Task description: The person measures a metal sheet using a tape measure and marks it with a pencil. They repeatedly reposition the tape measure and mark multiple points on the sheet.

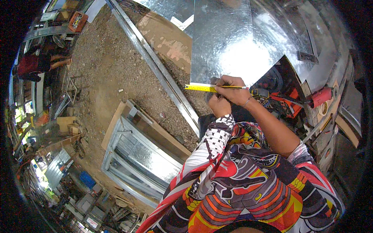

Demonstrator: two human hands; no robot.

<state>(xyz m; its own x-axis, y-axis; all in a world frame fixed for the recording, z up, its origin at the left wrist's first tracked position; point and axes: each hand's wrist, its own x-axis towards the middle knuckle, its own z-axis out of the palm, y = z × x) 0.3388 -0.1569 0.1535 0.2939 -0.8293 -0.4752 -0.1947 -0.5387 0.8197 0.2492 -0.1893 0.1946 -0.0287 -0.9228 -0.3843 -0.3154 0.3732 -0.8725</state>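
A shiny metal sheet (211,50) lies in front of me, its near edge just beyond my hands. Along that edge stretches the yellow blade of a tape measure (198,88). My left hand (219,105), in a checkered sleeve, is closed around the tape measure at the blade's right end; the fingers partly hide it. Directly above it, my right hand (232,82) is closed on a thin yellow pencil (237,87), which lies across the fingers close to the sheet's edge. The pencil's tip is hidden, and the two hands touch or overlap.
Long metal channels (155,66) run diagonally over gravel to the left. A metal frame (136,155) stands at lower left. Right of my hands are a red-and-black tool (285,104) and a red cylinder (321,97). Another person (37,66) is at far left.
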